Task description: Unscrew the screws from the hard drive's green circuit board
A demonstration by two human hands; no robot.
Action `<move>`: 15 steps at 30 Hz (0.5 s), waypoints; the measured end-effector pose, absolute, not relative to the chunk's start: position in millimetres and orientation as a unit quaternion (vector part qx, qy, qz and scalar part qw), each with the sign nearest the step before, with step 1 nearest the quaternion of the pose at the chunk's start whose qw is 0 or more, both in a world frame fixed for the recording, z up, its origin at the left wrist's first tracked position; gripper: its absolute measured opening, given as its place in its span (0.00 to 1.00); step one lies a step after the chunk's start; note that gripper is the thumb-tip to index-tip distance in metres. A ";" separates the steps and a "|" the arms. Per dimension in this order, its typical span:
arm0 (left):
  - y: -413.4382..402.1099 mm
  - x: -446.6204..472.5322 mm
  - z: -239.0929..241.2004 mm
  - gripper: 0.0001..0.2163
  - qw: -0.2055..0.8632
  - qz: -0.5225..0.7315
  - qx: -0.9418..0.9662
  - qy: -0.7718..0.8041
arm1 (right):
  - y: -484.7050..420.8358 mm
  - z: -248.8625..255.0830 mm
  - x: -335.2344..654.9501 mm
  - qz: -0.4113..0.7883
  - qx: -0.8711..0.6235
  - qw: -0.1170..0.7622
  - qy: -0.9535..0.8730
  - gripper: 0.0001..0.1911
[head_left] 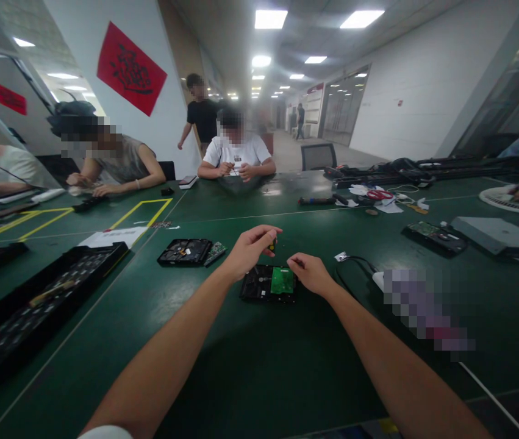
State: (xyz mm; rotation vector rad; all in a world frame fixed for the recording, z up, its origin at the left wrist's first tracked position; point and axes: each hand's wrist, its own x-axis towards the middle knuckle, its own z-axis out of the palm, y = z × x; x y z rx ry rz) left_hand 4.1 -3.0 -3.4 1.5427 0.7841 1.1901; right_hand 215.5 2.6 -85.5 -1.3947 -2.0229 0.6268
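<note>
A black hard drive [254, 286] with a green circuit board [283, 280] on its upper face lies flat on the green table, directly between my hands. Above its far left part, my left hand [254, 247] is closed around a small dark object with yellow on it [272, 246]; most of it is hidden by the fingers. My right hand [309, 270] is beside the board's right edge, fingers curled into a pinch. Whatever those fingertips may hold is too small to make out. Left of the drive sit another black drive [183, 252] and a loose circuit board [215, 253].
A long black tray [49, 299] stands on the left. To the right are a cable with a metal plug [341, 256], a blurred-out power strip [419, 311], another drive [435, 236] and a grey box [504, 236]. Several people sit or stand beyond the table.
</note>
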 end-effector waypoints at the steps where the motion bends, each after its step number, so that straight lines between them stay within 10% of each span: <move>1: -2.8 3.9 -3.6 0.16 0.508 0.492 0.631 0.319 | 2.6 -85.5 215.6 0.235 -0.526 0.297 -0.762 0.14; 15: -1.4 4.7 -5.0 0.15 0.449 0.537 0.615 0.361 | 2.5 -84.5 215.6 0.228 -0.526 0.294 -0.764 0.14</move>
